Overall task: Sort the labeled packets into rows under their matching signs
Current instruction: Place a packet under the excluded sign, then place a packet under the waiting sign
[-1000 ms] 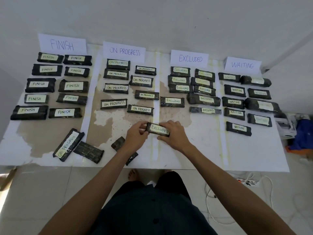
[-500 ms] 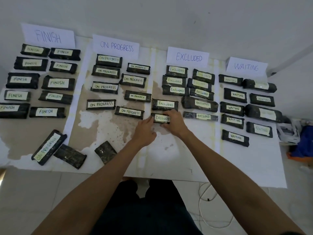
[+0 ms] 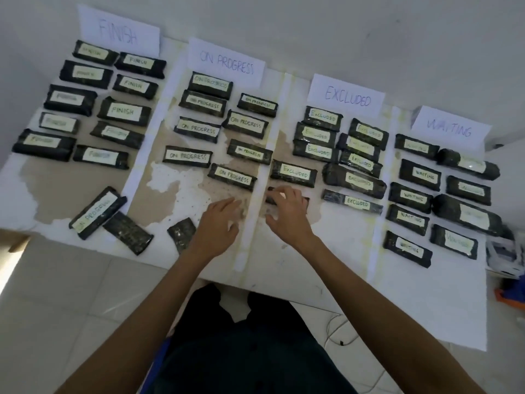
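Four paper signs stand along the far edge of the table: FINISH, ON PROGRESS, EXCLUDED and WAITING, each with two columns of dark labelled packets below it. The right hand lies over a packet at the near end of the left EXCLUDED column, just below another EXCLUDED packet; its fingers are spread loosely over the top of the packet, thumb apart on the near side, and whether they pinch it or only rest on it I cannot tell (the label is hidden under the hand). The left hand is flat and empty just beside it, fingers together and extended, over the bare tabletop below the ON PROGRESS rows. Three packets lie unsorted near the front left edge: one reading ON PROGRESS, tilted, a blank-faced one touching it, and another blank-faced one by the left wrist.
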Action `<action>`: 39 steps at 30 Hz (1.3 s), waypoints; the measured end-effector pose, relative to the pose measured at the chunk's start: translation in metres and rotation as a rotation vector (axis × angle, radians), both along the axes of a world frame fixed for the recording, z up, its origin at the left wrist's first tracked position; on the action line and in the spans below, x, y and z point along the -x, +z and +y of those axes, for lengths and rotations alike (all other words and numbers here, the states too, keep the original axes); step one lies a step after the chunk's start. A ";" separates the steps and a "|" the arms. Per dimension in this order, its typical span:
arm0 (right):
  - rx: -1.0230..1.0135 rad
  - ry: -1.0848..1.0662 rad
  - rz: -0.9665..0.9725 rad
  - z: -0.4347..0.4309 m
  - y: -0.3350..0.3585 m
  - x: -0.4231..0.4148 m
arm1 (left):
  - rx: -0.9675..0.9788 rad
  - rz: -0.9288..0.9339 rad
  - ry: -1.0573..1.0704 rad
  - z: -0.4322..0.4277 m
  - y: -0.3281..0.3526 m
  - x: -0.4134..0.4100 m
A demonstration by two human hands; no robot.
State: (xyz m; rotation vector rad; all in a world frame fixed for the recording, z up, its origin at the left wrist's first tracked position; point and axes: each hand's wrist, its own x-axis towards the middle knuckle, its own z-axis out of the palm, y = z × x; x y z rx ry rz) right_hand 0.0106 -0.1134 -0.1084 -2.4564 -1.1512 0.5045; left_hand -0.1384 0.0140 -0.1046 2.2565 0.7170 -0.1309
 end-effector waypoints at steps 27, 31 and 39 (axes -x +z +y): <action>0.007 -0.273 0.812 0.068 0.010 0.115 | 0.280 0.037 0.004 0.086 0.000 0.098; -0.025 -0.282 0.754 0.063 0.010 0.117 | 0.381 0.011 0.152 0.084 -0.001 0.089; -0.019 -0.266 0.627 0.069 0.016 0.120 | 0.526 -0.060 0.281 0.085 0.007 0.079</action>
